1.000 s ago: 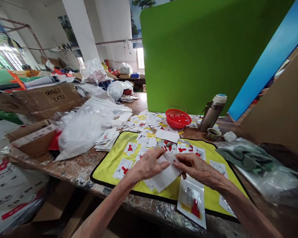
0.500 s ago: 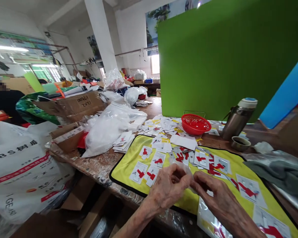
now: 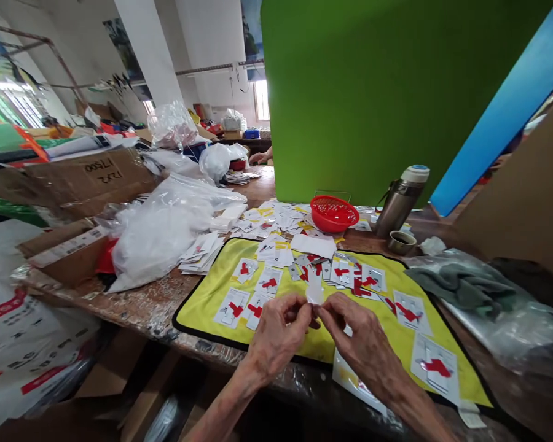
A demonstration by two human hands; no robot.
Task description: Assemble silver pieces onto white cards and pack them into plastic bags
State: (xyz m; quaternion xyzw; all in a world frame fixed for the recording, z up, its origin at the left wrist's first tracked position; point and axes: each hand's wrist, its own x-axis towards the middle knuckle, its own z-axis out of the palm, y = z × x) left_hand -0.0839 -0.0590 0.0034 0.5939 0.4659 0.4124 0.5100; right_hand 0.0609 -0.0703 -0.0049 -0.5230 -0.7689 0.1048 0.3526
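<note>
Both of my hands meet over the front of the yellow cloth (image 3: 203,310). My left hand (image 3: 281,328) and my right hand (image 3: 357,325) each pinch the lower edge of a small translucent plastic bag (image 3: 314,290), which stands up between my fingertips. Below my right hand, a clear packet (image 3: 354,383) hangs over the table's front edge, partly hidden by the wrist. Several cards with red pieces on them lie on the cloth, such as a card (image 3: 231,307) at left and a card (image 3: 435,368) at right. Behind the bag is a pile of red and grey pieces (image 3: 306,267).
A red basket (image 3: 334,215), a steel thermos (image 3: 400,199) and a cup (image 3: 402,242) stand behind the cloth, before a green panel (image 3: 396,98). Plastic bags (image 3: 166,221) and a carton (image 3: 92,178) crowd the left. Another person's hand (image 3: 261,157) rests on the far table.
My view has swung to the right, so the scene sits further left. Both hands still pinch the small bag, which now shows more plainly above the fingers. A co-worker's hand has come into sight.
</note>
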